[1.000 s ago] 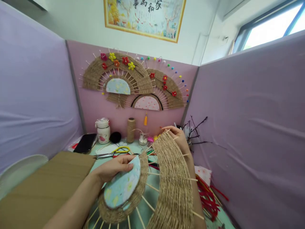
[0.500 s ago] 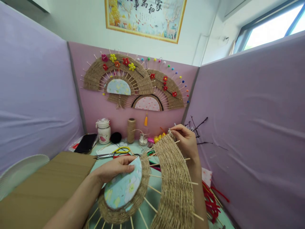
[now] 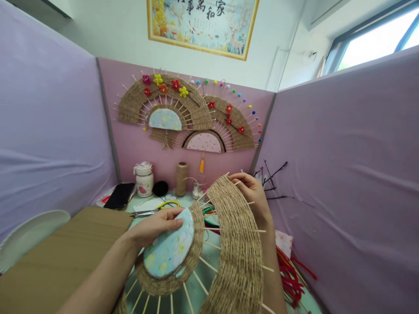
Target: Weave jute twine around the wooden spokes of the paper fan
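Since half a second ago: the big handheld fan, brown twine woven over pale sticks (image 3: 238, 235), has come up slightly, its upper end now covering the yellow and pink items seen beyond it before. Both hands rose with it.

Fan: held in the air over the pale green table (image 3: 189, 202), tilted, broad outer band to the right. Bare lengths of stick span the gap between band and narrow inner twine rim (image 3: 196, 244); stick tips jut past the band's outer edge. Within the rim, a pale blue floral half-moon panel (image 3: 172, 246).

Hands: well apart. Left hand (image 3: 160, 224) clamped on the panel's upper part, thumb on its face. Right hand (image 3: 253, 196) at the band's upper end, partly behind it, fingers curled in by the stick tips; cannot tell whether they pinch anything.

Behind the left hand, scissors with yellow handles (image 3: 157, 209). Farther back: white lidded jar with a pink print (image 3: 144, 181), black round disc (image 3: 160, 188), upright spool of tan twine (image 3: 181, 179). To the left, flat brown cardboard (image 3: 65, 253). Right of the right forearm, red fuzzy strips (image 3: 290, 279). Two flower-trimmed twine fans hang overlapping on the pink partition (image 3: 157, 161).
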### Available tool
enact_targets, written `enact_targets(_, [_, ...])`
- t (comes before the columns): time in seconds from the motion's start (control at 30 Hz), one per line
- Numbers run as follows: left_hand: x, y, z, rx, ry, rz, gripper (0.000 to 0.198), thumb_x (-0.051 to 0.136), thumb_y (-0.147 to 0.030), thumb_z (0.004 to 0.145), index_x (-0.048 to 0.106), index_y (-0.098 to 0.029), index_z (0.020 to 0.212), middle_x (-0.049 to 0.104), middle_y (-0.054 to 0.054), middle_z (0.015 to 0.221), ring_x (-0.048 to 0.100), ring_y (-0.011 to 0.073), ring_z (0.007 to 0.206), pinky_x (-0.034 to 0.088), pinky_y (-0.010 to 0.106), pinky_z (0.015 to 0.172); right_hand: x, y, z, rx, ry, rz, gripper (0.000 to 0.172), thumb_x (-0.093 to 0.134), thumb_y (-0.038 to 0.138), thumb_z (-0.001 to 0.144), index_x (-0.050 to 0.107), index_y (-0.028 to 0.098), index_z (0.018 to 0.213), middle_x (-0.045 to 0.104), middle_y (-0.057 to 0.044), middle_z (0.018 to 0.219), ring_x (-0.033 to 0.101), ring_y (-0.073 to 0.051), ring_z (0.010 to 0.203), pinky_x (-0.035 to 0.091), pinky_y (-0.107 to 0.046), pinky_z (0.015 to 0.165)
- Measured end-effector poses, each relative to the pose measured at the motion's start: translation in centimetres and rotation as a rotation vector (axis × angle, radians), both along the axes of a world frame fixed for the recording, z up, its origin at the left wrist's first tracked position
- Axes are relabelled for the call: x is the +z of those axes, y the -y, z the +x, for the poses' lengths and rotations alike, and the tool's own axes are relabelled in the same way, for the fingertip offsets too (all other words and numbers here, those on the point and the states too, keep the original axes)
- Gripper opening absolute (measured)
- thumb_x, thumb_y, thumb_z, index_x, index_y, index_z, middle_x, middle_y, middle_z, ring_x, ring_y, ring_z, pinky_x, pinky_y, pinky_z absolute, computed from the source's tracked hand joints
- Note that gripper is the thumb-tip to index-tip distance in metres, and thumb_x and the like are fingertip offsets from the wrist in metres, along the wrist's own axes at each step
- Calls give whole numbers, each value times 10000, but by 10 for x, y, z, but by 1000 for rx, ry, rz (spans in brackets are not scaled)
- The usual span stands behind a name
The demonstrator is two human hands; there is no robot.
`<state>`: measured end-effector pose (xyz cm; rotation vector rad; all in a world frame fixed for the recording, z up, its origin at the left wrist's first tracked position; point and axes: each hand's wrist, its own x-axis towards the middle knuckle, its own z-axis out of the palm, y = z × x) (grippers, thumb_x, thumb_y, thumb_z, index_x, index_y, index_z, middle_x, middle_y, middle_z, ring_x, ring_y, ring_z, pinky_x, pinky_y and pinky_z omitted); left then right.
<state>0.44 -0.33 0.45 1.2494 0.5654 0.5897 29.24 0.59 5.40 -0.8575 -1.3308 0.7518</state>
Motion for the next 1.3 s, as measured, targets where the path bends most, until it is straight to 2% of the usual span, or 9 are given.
enact_targets(0.23, [2, -2, -4, 121, -10, 10, 548, 814, -422, 695, 673, -189, 1170, 740, 90, 1005, 689, 192, 798, 528, 294, 750, -1, -2, -1, 29, 3, -25, 171, 741, 381, 733, 730, 229, 809, 715, -24, 839, 590, -163, 701, 447, -277, 619])
enact_targets(0.43, [6, 0, -3, 123, -49, 57, 543, 784, -433, 717, 664, -209, 1197, 735, 93, 1021, 688, 215, 829, 522, 325, 768, -2, -1, -1, -16, 16, -37, 218, 713, 423, 756, 723, 218, 830, 718, -41, 860, 595, -171, 703, 452, -280, 599])
enact_targets(0.67, [8, 1, -3, 148, -85, 107, 539, 755, -436, 743, 655, -234, 1233, 721, 96, 1073, 677, 231, 888, 511, 340, 794, -4, -2, 6, -63, 77, -68, 281, 699, 478, 763, 699, 197, 773, 643, -9, 667, 525, -149, 587, 413, -268, 535])
enact_targets(0.93, [11, 0, -5, 196, -108, 133, 430, 730, -411, 767, 683, -244, 1160, 735, 68, 1002, 678, 211, 829, 503, 320, 765, -6, -4, 12, -82, 68, -82, 269, 705, 465, 748, 699, 197, 759, 617, 4, 639, 502, -137, 548, 392, -268, 520])
enact_targets(1.13, [13, 1, -7, 251, -120, 201, 381, 720, -413, 776, 692, -240, 1115, 735, 59, 1001, 672, 210, 831, 501, 298, 737, 1, 3, 10, -198, 142, -32, 254, 714, 441, 727, 693, 188, 720, 596, 10, 610, 471, -128, 536, 370, -266, 515])
enact_targets(1.3, [14, 1, -8, 299, -119, 251, 364, 715, -408, 786, 701, -258, 1118, 733, 61, 1022, 667, 209, 835, 506, 307, 737, 10, 16, 4, -203, 242, 13, 224, 694, 408, 744, 704, 186, 766, 664, -30, 687, 558, -158, 623, 434, -276, 564])
